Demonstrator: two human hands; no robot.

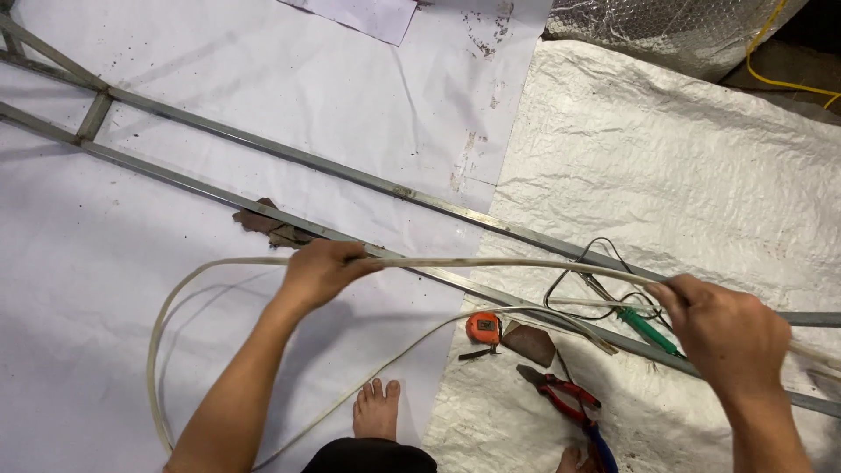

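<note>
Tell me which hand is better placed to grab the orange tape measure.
Probably the left hand: both hands grip the white cable, but the tape measure lies between them, nearer the left, while the right hand sits farther off, past the green-handled tool.

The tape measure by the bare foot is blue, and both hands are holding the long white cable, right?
Not quite: the tape measure is orange, as the head view shows. The rest holds: it lies near the bare foot, and the left hand and right hand both grip the long white cable.

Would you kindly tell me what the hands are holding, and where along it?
Both hold one white flat cable: the left hand grips it near its looped part, the right hand farther along the stretched span.
</note>
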